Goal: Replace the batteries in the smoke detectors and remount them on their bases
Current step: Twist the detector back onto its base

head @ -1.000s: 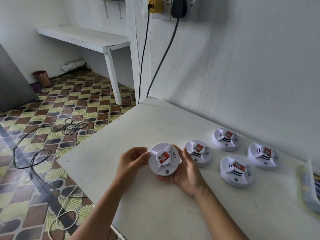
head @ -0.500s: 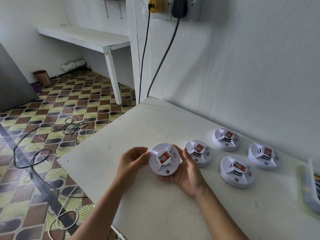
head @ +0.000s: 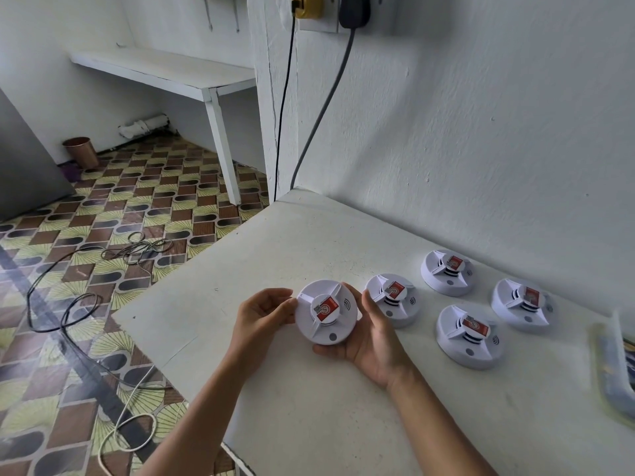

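Above the table (head: 309, 424), both hands' grip brackets detector (head: 326, 312).

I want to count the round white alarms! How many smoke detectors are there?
5. One smoke detector is held in both hands; four sit on the table: beside the right hand, near the wall, front, far right.

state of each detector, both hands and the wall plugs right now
held smoke detector: off the table, face up, closed on its base
four other smoke detectors: resting on the table, closed
left hand: grips the held detector's left edge
right hand: cups it from below
yellow plug, black plug: plugged in
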